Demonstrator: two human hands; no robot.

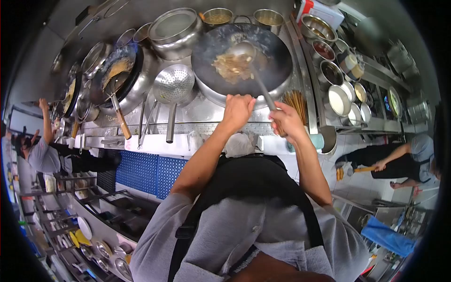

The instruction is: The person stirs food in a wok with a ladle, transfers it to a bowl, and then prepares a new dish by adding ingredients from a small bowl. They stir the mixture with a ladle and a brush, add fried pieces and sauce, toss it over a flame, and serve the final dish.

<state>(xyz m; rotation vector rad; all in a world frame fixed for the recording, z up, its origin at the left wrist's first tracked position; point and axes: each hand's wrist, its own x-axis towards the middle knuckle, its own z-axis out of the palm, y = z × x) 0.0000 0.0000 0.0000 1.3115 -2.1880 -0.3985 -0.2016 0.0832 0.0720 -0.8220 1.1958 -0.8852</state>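
Note:
A large dark wok [206, 56] stands on the stove straight ahead, with sliced food [230, 68] in its middle and a little steam above. My right hand [287, 121] is wrapped round the handle of a metal ladle [264, 89], whose bowl rests over the food. At the wok's near edge my left hand [238, 112] is closed; what it grips, if anything, is hidden beneath its fingers. A perforated strainer [174, 83] lies left of the wok. The bamboo brush [294, 103] stands close by my right hand.
More woks [101, 77] and a lidded pot [173, 28] line the stove on the left. Sauce containers [339, 100] stand on the right. One co-worker [44, 155] is at the far left, another [418, 155] at the far right. White cloths [176, 144] line the front edge.

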